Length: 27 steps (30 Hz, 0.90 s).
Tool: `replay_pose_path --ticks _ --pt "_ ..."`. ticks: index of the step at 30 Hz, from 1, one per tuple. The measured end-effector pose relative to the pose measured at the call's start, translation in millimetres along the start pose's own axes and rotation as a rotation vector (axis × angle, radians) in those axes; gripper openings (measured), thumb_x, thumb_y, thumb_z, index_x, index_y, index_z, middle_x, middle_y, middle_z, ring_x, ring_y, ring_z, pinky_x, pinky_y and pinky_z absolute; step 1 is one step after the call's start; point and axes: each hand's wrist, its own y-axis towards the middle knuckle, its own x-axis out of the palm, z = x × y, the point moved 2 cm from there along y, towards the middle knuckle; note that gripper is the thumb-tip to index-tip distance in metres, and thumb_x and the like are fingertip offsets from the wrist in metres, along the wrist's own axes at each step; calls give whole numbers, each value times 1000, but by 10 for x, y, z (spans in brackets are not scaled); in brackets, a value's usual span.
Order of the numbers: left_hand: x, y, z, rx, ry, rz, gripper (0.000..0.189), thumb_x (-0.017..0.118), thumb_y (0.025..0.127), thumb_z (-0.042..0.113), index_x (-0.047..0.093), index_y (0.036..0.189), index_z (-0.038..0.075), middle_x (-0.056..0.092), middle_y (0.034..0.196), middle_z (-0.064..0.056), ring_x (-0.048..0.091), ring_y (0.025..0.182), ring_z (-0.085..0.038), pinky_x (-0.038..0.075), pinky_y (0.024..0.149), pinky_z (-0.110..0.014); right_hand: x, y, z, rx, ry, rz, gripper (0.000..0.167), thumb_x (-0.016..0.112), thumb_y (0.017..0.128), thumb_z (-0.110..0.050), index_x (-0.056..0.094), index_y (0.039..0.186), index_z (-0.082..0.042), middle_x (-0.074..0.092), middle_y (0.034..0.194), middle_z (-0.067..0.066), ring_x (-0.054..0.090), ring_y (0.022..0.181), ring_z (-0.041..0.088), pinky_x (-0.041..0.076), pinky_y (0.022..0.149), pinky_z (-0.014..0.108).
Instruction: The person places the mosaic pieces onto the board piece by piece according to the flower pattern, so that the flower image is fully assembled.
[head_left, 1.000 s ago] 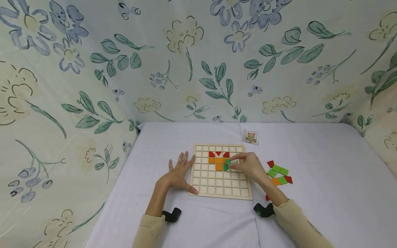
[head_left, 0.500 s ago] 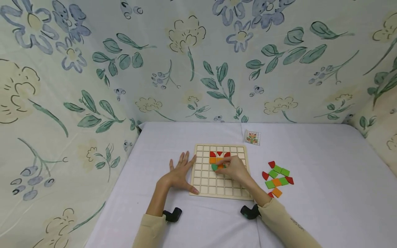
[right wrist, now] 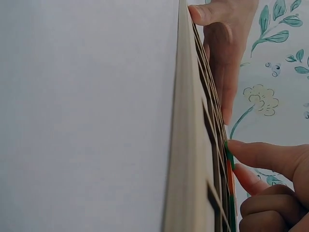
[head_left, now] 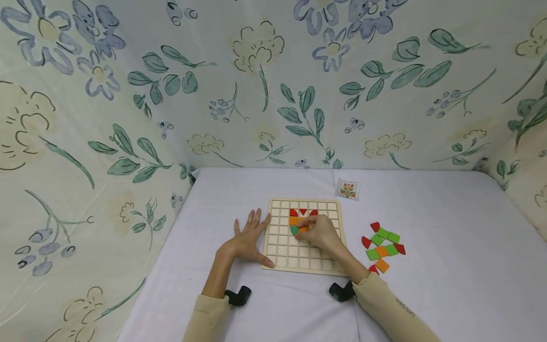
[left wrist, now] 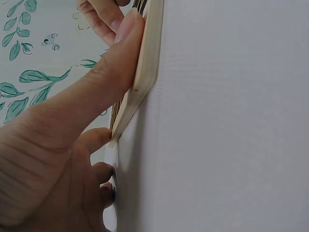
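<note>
A wooden grid board (head_left: 284, 251) lies on the white cloth. Spread fingers of my left hand (head_left: 245, 242) touch its left side, the thumb on the near-left corner; the left wrist view shows that thumb along the board's edge (left wrist: 149, 53). My right hand (head_left: 323, 232) reaches over the middle of the grid. Its thumb and index finger pinch a green rounded tile (head_left: 294, 230), which sits at a cell just left of an orange tile (head_left: 303, 229). Above are another orange tile (head_left: 293, 221) and red tiles (head_left: 293, 212). The right hand covers some cells.
Loose green, orange and red tiles (head_left: 381, 251) lie scattered right of the board. A small pattern card (head_left: 348, 189) rests behind the board's far-right corner. Black wrist devices (head_left: 238, 296) sit by both sleeves. A floral cloth (head_left: 265, 95) hangs behind.
My right hand has moved left across the board with the green tile, from the right of the orange column to its left, and lowered it. The left hand stays on the board.
</note>
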Motion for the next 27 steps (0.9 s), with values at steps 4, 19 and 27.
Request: replay_pose_path --ticks 4,19,27 --pt "5 5 -2 -4 10 -1 141 96 62 56 10 168 20 -10 174 -15 -15 162 -36 -12 120 -76 7 2 8 -9 13 -5 24 90 77 -12 80 98 -6 46 73 -2 38 70 14 28 57 24" --pt "19 8 -1 1 11 6 142 97 61 55 11 168 19 -10 174 -17 -15 162 -37 -11 120 -77 6 17 29 -11 73 0 22 88 79 -8 80 99 -6 38 59 -4 31 57 12 24 51 22" --pt "13 11 -3 -3 17 4 142 96 61 55 10 168 20 -11 174 -16 -15 162 -37 -11 120 -77 -39 13 16 -12 9 25 19 89 80 -13 82 97 -10 69 91 7 40 71 15 30 58 25"
